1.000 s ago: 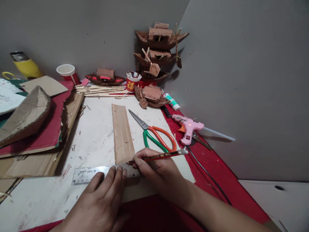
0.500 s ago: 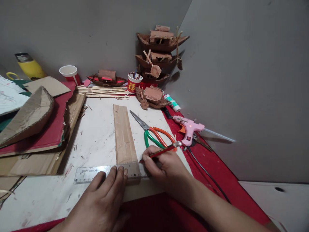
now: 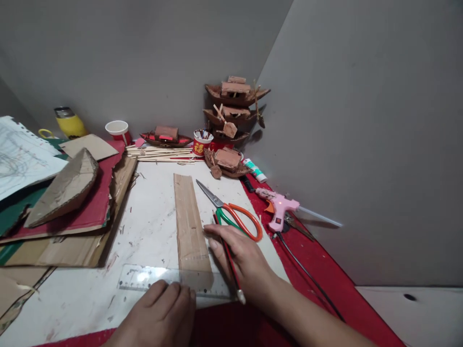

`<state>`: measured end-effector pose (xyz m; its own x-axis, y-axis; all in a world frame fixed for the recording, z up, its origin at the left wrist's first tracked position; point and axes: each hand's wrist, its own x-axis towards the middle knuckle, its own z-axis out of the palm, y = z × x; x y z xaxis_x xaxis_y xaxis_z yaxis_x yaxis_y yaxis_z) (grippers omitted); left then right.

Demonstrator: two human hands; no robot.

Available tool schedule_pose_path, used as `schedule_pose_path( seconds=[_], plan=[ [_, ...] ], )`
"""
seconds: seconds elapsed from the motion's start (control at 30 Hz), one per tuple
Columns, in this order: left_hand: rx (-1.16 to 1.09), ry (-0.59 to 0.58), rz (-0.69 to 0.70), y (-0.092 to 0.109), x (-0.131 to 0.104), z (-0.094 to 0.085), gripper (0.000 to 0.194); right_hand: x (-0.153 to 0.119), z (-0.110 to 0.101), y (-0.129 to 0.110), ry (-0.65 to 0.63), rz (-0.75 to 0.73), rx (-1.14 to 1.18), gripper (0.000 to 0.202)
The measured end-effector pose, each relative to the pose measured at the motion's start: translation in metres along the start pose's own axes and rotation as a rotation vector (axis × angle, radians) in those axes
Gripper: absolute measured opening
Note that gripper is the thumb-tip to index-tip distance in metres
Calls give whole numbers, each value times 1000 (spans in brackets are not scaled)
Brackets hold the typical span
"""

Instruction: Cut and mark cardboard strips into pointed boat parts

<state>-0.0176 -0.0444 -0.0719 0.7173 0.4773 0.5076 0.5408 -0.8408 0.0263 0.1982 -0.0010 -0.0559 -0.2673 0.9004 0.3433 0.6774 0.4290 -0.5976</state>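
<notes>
A brown cardboard strip lies lengthwise on the white work board. Across its near end rests a clear plastic ruler. My left hand has its fingers curled over the ruler's near edge; its thumb is hidden. In my right hand is a red and black pencil, its tip directed away from me and its pale end towards me. The fingertips of this hand are at the strip's right edge. Just beyond it, scissors with orange and green handles lie with their blades together.
Stacked cardboard and a cardboard boat hull fill the left. Thin wooden sticks, a paint cup and brown model boats stand at the back. A pink glue gun with its cord lies right.
My right hand has swung the pencil from pointing at the strip's edge to pointing away from me. My left fingers have drawn back to the ruler's near edge. The camera view has shifted.
</notes>
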Motion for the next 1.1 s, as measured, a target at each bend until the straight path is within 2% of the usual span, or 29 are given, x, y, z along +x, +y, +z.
schedule_pose_path(
  seconds=[0.1,0.17,0.23,0.33,0.4,0.47,0.53,0.67,0.73,0.83,0.9,0.97,1.1],
  plan=[
    [-218,-38,-63,-10,4,-7,16,-4,6,0,-26,-110,-142,33],
    [-366,-24,-201,-24,7,-10,21,-6,12,0,-29,-175,-238,40],
    [-501,31,-476,-41,12,-10,31,-7,18,0,-47,-228,-292,45],
    [-800,77,-1004,-67,26,-9,41,-7,24,1,-74,-284,-298,49],
    [-1027,128,-1208,-79,37,-8,52,-7,27,4,-81,-334,-259,51],
    [-1203,199,-1297,-85,47,-7,60,-8,30,8,-88,-401,-197,54],
    [-1278,235,-1319,-89,53,-4,58,-10,34,12,-105,-469,-134,58],
    [-1248,200,-1289,-97,61,4,39,-12,38,12,-146,-520,54,62],
    [-1255,202,-1238,-100,64,3,40,-11,34,6,-152,-431,186,50],
    [-1273,264,-1134,-101,70,-8,41,-4,21,-4,-47,-127,390,21],
    [-1283,306,-1080,-99,76,-20,40,1,9,-9,58,31,539,25],
    [-1292,337,-1033,-95,83,-31,38,4,-1,-10,125,92,679,34],
    [-1304,368,-931,-81,97,-37,36,4,-9,-11,76,110,854,41]
  ],
)
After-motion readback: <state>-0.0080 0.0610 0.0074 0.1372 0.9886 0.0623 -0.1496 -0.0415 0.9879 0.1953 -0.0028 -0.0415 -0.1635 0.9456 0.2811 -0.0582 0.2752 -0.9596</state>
